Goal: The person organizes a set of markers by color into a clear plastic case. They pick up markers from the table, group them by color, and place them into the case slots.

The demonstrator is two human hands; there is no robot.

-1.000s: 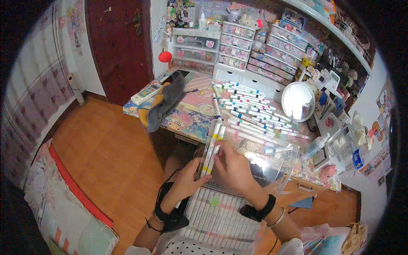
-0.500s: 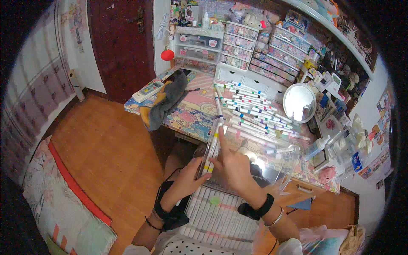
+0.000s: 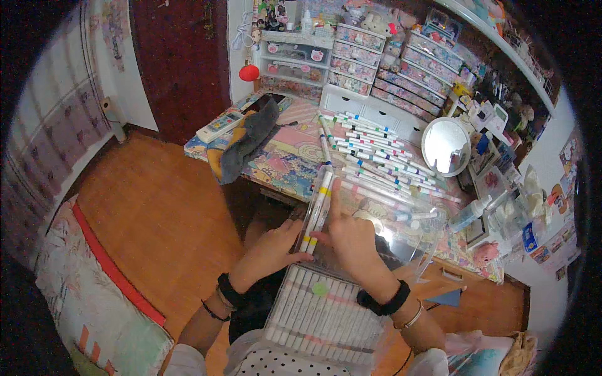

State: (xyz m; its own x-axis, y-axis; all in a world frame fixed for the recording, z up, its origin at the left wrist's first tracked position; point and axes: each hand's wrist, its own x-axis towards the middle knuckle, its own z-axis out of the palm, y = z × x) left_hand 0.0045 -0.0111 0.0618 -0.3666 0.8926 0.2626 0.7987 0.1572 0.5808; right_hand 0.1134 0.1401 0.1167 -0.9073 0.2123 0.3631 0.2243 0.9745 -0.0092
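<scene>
A clear plastic case (image 3: 411, 254) lies tilted at the desk's front edge. White markers with yellow bands (image 3: 318, 212) stand lengthwise along its left side. My left hand (image 3: 271, 245) grips the case's left edge, its thumb across the near corner and its fingertips partly hidden. Over the markers, my right hand (image 3: 352, 237) has its index finger stretched along one and its thumb pressed against the lower part; its other fingers are curled. Below both hands, on my lap, rests a clear tray (image 3: 285, 276) filled with rows of white markers and bearing a round green sticker (image 3: 320, 289).
Many loose markers (image 3: 376, 147) with coloured ends cover the desk beyond the case. A round mirror (image 3: 446, 147) and a pump bottle (image 3: 469, 214) stand at the right. Grey cloth (image 3: 248, 144) hangs over the left edge beside a remote control (image 3: 219, 127). Small drawer units (image 3: 354, 59) line the back.
My left hand has loosened and slid slightly left, its fingers straighter, so more of the yellow-banded markers shows. My right hand stays on them. The lap tray shows more fully.
</scene>
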